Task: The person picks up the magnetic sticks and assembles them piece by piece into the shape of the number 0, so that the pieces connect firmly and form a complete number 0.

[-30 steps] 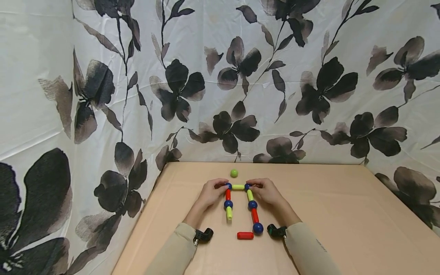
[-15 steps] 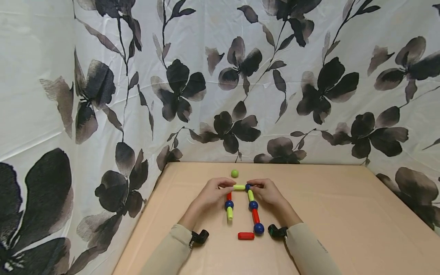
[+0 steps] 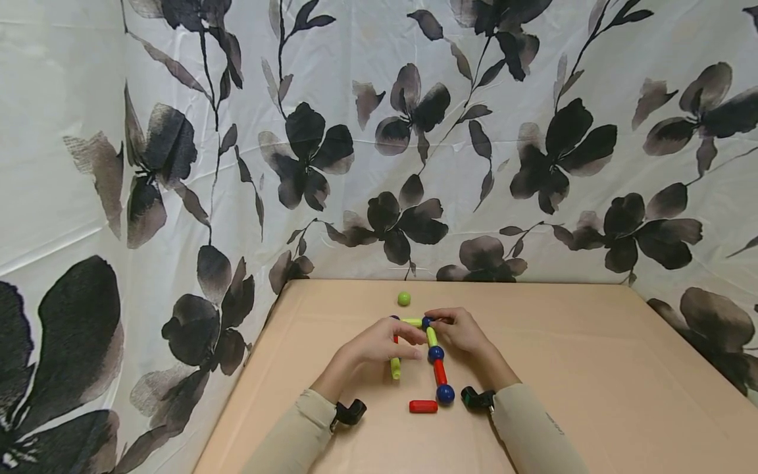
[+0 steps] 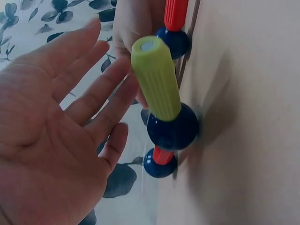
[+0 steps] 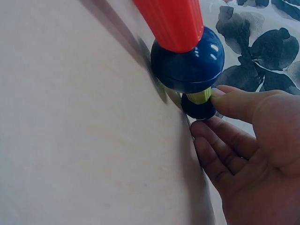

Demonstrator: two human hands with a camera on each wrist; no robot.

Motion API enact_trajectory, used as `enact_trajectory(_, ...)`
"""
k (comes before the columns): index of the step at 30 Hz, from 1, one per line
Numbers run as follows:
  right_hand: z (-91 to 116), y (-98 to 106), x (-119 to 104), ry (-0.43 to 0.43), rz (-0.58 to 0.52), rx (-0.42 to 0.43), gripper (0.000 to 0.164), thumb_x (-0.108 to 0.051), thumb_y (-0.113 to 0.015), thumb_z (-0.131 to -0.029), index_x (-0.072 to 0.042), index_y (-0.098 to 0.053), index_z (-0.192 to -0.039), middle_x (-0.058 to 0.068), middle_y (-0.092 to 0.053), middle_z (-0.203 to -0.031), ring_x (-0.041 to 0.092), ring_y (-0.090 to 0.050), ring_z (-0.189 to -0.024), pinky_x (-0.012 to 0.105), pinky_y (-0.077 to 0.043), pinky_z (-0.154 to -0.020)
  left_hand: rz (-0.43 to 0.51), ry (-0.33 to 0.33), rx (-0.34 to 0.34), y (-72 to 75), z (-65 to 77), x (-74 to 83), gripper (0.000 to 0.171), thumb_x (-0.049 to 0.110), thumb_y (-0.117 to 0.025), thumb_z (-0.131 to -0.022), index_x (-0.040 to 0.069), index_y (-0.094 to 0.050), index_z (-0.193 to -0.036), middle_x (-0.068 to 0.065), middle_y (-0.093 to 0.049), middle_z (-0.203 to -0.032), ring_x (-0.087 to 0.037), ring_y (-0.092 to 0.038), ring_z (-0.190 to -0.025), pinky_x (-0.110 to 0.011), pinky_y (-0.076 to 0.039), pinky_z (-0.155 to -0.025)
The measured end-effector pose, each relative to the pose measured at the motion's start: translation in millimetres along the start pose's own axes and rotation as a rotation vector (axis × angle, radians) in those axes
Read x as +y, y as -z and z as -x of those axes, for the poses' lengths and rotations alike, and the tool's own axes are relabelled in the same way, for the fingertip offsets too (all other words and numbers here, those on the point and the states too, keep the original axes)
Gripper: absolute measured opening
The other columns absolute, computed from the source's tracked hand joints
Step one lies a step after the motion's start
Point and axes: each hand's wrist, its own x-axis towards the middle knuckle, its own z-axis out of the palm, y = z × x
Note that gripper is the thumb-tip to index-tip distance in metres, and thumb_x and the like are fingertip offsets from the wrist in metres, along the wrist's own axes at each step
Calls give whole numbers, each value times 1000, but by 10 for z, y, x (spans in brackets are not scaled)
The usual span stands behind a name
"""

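Observation:
Magnetic rods and blue balls form a three-sided frame lying on the table. My right hand point(image 3: 460, 329) pinches the blue ball point(image 3: 426, 322) at its far right corner. From there a yellow-green rod point(image 3: 431, 337), a blue ball point(image 3: 435, 354), a red rod point(image 3: 439, 372) and another blue ball point(image 3: 445, 394) run toward me. My left hand point(image 3: 381, 342) reaches across the left side with its fingers extended, hiding part of it. In the left wrist view that palm faces a yellow-green rod point(image 4: 157, 79) ending in a metal disc, joined to a blue ball point(image 4: 173, 126).
A loose red rod point(image 3: 423, 407) lies near the frame's open near end. A green ball point(image 3: 404, 299) sits beyond the far side, close to the back of the tan table point(image 3: 592, 368). A floral cloth point(image 3: 533, 250) hangs behind.
My left hand has let go of the blue ball at the far left corner and moved toward me and rightward, its fingers opening. The right hand keeps its place.

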Motion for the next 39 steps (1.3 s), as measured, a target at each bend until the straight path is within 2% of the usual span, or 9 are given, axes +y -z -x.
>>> enact_trajectory(6,-12,3,14,21,18,-1,27,-6,-66,-101,-5,-74,-127,11,-75,-125,28,-68,-114,49,-53,-104,-10,-15,-86,-55,3,64,31,24,-76,-96,12,-75,-124,-8,-76,-121,-14,-68,-110,-28,-53,-92)
enact_trajectory(11,-18,2,13,12,9,-3,27,-6,-66,-101,-6,-75,-127,10,-74,-127,30,-67,-119,52,-50,-107,-33,-59,-171,-103,-20,73,28,20,-78,-95,9,-77,-121,-8,-76,-116,-12,-69,-103,-25,-53,-92)
enact_trajectory(16,-12,5,-2,-9,-22,-8,28,-6,-66,-101,-6,-74,-127,11,-74,-129,33,-65,-125,54,-47,-111,-25,-29,-255,-174,-18,106,25,18,-81,-91,9,-79,-114,4,-77,-102,-6,-68,-90,-23,-53,-84)
enact_trajectory(21,-7,9,-7,-10,-35,-8,28,-5,-64,-102,-6,-74,-127,11,-74,-128,33,-66,-125,54,-47,-111,-6,-5,-322,-247,2,166,20,14,-85,-87,9,-82,-106,4,-80,-96,-7,-70,-84,-22,-55,-79)
enact_trajectory(27,4,11,-26,-18,-38,-10,28,-6,-65,-101,-5,-74,-128,10,-74,-127,33,-65,-125,55,-46,-112,-97,-2,-377,-310,22,240,14,16,-87,-85,14,-82,-98,11,-76,-88,0,-66,-82,-19,-53,-81)
enact_trajectory(31,2,12,-24,-23,-42,-11,28,-7,-65,-101,-6,-74,-128,10,-74,-127,33,-65,-126,55,-46,-112,-170,-11,-406,-354,29,252,18,16,-91,-80,14,-80,-95,14,-74,-84,2,-66,-79,-17,-54,-79)
enact_trajectory(39,-9,12,-5,-10,-31,-15,28,-5,-64,-102,-5,-74,-128,11,-74,-128,32,-65,-124,55,-47,-111,-250,2,-401,-423,24,262,23,16,-94,-77,16,-78,-93,13,-71,-81,2,-64,-74,-16,-53,-72)
